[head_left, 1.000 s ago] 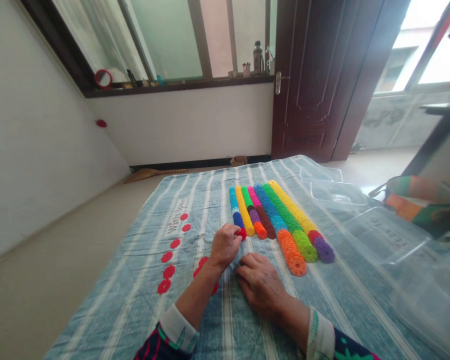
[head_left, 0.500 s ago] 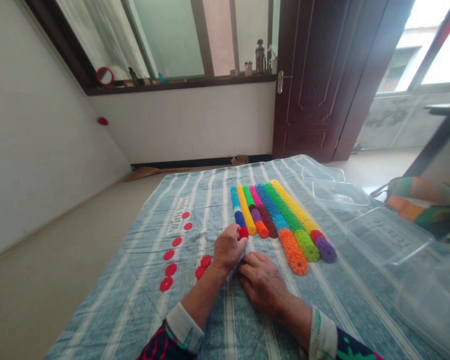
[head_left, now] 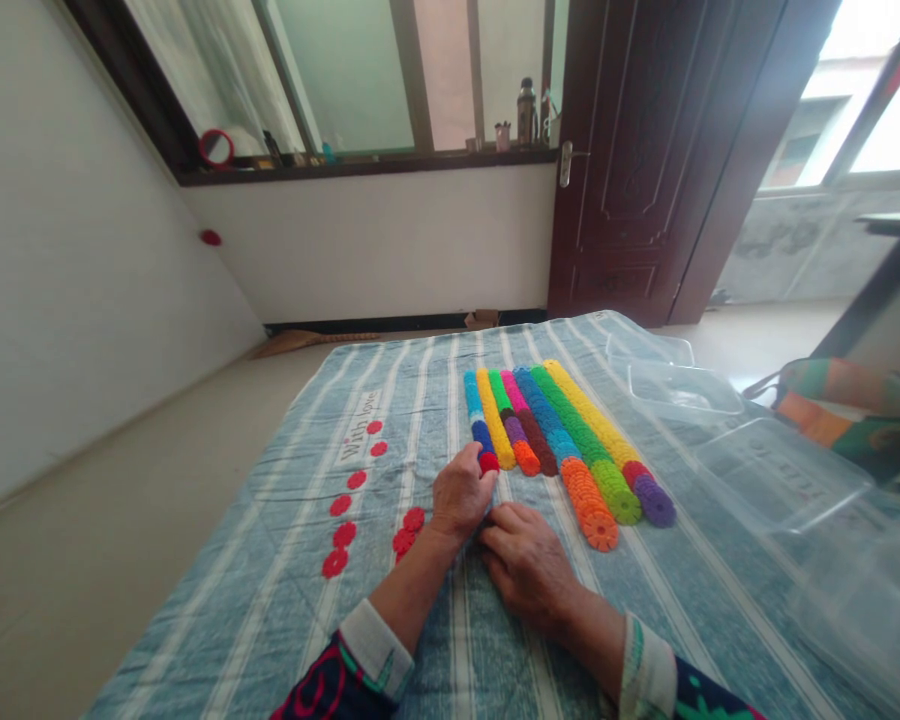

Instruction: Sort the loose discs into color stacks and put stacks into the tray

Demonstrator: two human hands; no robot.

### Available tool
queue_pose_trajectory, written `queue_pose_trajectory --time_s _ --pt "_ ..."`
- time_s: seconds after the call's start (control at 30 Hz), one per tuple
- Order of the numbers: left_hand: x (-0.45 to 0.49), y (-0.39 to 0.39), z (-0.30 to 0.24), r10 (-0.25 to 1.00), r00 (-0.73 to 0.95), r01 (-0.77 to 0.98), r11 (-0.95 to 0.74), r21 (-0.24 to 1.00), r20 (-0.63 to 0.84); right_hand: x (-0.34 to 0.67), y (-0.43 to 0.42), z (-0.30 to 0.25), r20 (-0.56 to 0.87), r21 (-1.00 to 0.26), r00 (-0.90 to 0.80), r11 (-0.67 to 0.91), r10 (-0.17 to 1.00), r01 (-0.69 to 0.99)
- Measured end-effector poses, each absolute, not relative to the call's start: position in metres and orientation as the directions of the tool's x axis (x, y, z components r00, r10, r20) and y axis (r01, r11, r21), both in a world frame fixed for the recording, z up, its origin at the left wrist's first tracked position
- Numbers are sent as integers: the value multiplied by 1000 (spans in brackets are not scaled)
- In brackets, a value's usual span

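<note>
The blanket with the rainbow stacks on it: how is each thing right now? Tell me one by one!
left hand: touching a red disc on the end of a blue stack
right hand: lying palm down on the blanket
striped blanket: spread out, a bit wrinkled
rainbow stacks: lying side by side
loose red discs: lying flat, apart from each other
clear plastic box: sitting on the blanket
dark wooden door: looks shut

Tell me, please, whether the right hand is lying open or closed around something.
Open: the right hand lies palm-down on the striped blue cloth, its fingers extended, with nothing visible in them.
</note>
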State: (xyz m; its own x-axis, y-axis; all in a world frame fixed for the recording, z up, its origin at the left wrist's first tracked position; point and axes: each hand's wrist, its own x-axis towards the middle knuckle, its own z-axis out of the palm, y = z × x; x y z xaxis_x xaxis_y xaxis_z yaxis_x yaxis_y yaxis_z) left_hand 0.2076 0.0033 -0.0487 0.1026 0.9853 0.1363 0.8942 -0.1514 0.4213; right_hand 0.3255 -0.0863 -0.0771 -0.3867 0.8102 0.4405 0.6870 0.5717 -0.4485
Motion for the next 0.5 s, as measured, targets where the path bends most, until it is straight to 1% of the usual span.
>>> queue_pose_trajectory --time_s 0.3,0.5 --pt "208 2 -50 984 97 888 -153 433 149 326 -86 -81 448 -448 -383 573 808 686" --pt "188 5 -28 989 86 890 -132 437 124 327 -88 -81 447 -457 -389 579 806 675"
